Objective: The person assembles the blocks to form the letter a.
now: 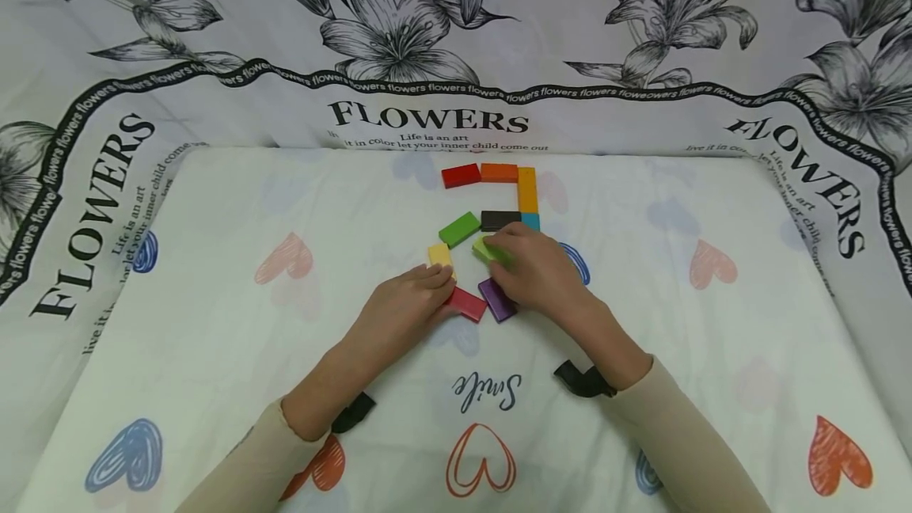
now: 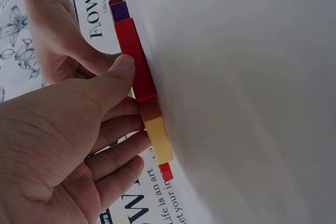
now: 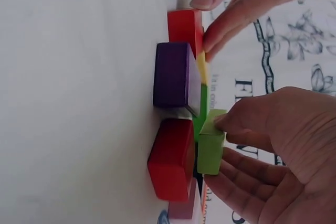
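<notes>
My right hand (image 1: 534,271) pinches a light green block (image 3: 211,150) between thumb and fingers, close over the other blocks. At my left hand (image 1: 406,303), the thumb lies on a red block (image 1: 467,305), with the fingers round its left end and against the yellow block (image 2: 158,137). Just right of the red block a purple block (image 1: 496,300) lies at a slant. Beyond it, a dark red block (image 3: 170,161) shows in the right wrist view but is hidden under my right hand in the head view. A green block (image 1: 459,229) lies past the yellow one.
Farther off, a black block (image 1: 501,220), a blue block (image 1: 530,221), an amber block (image 1: 526,189), an orange block (image 1: 499,172) and another red block (image 1: 461,176) form a bent line. Beneath everything spreads a white cloth (image 1: 370,204) printed with hearts and lettering.
</notes>
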A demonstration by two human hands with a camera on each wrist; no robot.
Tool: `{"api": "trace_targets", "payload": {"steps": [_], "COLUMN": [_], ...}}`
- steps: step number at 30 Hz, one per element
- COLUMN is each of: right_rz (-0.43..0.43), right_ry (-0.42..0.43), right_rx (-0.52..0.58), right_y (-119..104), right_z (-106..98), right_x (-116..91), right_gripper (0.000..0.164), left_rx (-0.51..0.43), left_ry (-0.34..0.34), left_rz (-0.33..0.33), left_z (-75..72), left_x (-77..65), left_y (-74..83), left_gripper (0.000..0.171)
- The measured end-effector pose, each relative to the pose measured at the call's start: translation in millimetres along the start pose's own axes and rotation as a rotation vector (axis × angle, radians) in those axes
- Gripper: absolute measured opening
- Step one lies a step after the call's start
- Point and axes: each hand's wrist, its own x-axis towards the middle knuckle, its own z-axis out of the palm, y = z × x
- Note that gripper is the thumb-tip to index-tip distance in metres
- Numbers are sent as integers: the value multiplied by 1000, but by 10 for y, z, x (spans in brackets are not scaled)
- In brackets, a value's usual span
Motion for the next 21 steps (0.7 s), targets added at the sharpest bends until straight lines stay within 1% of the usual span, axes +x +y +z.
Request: {"api": "trace_targets", "payload": {"steps": [11,15,21], "right_rz": [-31,-30,-56], "right_ry": [59,68,96], "right_rx": [25,33,12], "right_y": [121,172,263], "right_z": [-126,-150,-185], "right_x": [-315,-410,-548], "right_gripper": [36,37,37], "left_rx": [-22,-24,-27], "left_ry": [-48,-48,-49], "left_rz": [-21,-24,-22], "left_z": [-19,-17,-8], "left_x": [-4,-9,-4], "left_y": [8,10,6], "left_gripper": [45,46,47]}}
